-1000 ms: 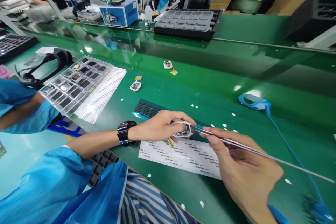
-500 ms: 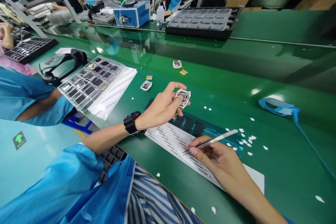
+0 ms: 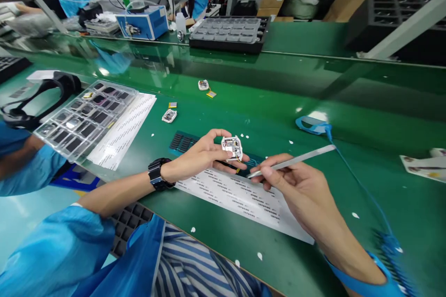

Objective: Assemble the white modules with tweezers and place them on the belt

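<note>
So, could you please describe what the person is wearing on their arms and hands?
Both hands are bare, without gloves. The left hand has a black wristwatch and a loose blue sleeve pushed up the forearm. The right hand shows a blue cuff at the wrist.

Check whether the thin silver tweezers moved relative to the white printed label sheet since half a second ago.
Yes. The tweezers tip lifted off the label sheet, now beside the small white module.
</note>
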Motion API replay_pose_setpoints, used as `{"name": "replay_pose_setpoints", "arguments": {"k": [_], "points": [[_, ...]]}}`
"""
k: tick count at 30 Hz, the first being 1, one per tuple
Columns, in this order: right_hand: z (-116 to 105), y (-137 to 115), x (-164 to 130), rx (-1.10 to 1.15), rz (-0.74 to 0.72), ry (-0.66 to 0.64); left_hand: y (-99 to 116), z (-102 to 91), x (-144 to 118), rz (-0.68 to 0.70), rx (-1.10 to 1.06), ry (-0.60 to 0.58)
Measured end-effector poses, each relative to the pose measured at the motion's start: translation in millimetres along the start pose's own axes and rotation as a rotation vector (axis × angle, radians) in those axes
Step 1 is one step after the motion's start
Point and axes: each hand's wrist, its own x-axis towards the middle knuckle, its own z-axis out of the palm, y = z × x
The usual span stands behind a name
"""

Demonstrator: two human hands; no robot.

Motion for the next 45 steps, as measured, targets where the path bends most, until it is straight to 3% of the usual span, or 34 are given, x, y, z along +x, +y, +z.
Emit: {"name": "replay_pose_setpoints", "arguments": {"k": [3, 10, 17, 39, 45], "points": [[-4, 7, 3, -0.027, -0.034, 0.161, -1, -0.3, 0, 0.006, 0.031, -0.008], [-8, 13, 10, -0.069, 0.031, 0.151, -1, -2.4, -5, -0.111, 0.057, -0.149], [2, 5, 0, 0.002, -0.109, 0.312, -12, -1.5, -3, -0.095, 0.025, -0.179], [-2, 10, 5, 0.042, -0.073, 0.329, -8, -5.7, -7, -0.046, 0.207, -0.187], [-7, 13, 13, 0.149, -0.017, 0.371, 11, -8.5, 10, -0.033, 0.426, -0.113]]}}
